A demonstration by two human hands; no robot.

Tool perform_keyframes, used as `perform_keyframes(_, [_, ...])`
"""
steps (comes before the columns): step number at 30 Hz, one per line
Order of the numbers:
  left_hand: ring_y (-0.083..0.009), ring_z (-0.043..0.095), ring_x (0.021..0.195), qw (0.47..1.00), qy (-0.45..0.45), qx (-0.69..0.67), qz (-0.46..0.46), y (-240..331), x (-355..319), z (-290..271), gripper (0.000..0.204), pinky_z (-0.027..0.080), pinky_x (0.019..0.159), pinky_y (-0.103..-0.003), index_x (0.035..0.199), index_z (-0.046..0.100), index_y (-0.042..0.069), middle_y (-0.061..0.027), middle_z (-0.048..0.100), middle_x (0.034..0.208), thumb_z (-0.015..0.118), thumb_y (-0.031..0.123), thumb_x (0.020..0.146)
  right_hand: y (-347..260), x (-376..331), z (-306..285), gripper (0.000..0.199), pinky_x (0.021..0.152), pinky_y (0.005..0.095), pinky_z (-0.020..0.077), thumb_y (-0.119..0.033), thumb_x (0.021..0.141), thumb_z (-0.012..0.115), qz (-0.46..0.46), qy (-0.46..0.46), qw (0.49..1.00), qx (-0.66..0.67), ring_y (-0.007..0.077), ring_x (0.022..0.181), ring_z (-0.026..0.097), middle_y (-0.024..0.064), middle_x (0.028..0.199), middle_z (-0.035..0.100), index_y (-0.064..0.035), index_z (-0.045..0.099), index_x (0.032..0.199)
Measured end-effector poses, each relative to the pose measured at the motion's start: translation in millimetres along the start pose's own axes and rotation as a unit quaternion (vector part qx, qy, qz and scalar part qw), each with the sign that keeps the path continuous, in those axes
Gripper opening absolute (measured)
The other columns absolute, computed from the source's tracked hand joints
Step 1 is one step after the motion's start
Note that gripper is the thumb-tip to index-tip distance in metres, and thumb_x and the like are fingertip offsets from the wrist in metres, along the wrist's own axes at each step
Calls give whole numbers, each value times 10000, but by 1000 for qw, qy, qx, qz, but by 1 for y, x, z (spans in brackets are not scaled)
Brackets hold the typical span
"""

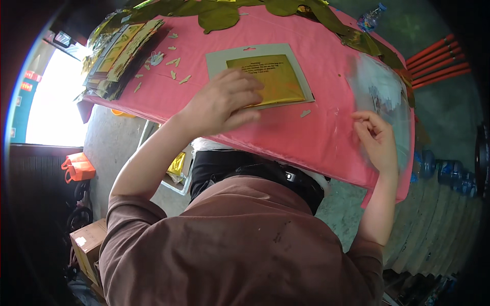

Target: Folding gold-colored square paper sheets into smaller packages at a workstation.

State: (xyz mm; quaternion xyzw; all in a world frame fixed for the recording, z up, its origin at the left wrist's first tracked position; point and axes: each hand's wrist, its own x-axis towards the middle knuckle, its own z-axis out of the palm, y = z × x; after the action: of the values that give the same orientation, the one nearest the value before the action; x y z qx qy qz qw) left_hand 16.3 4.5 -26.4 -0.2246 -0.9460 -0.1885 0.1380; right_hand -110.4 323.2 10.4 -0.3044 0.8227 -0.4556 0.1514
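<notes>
A gold foil packet (pixel 280 84) with small dark print lies on a pale backing card (pixel 217 58) with a hang hole, in the middle of the pink-covered table. Over its left part is my left hand (pixel 224 102), a little blurred, its fingers loosely apart and nothing seen in them. I cannot tell whether it touches the packet. At the right, my right hand (pixel 376 137) is beside a pile of clear plastic bags (pixel 383 92). Its fingers curl in with thumb and forefinger close together; whatever they hold, if anything, does not show.
Stacked packed cards (pixel 120 56) stand on the pink table cover (pixel 286 137) at the far left, with small pale paper scraps (pixel 174 75) nearby. Dark gold foil (pixel 219 19) runs along the far edge. A plastic bottle (pixel 371 19) is beyond it; large blue bottles (pixel 449 171) are on the floor.
</notes>
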Motion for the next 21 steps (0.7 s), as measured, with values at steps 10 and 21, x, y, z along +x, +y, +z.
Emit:
perform_keyframes(10, [-274, 576, 955, 987, 55, -129, -74, 25, -38, -10, 162, 491, 761, -352, 892, 628, 17, -125, 586, 1030, 693, 79, 757, 3, 3, 31, 190, 507, 228, 316, 18, 734, 652, -76, -79, 987, -117, 63, 561, 380, 0, 663, 475, -23, 609, 915])
perform_keyframes(21, [-265, 596, 795, 971, 168, -81, -151, 28, -45, 2, 100, 486, 684, -343, 840, 588, 12, -101, 615, 834, 655, 47, 775, 11, 57, 68, 138, 588, 205, 423, -4, 773, 645, -200, -90, 973, -70, 78, 707, 541, 38, 902, 601, 10, 627, 909])
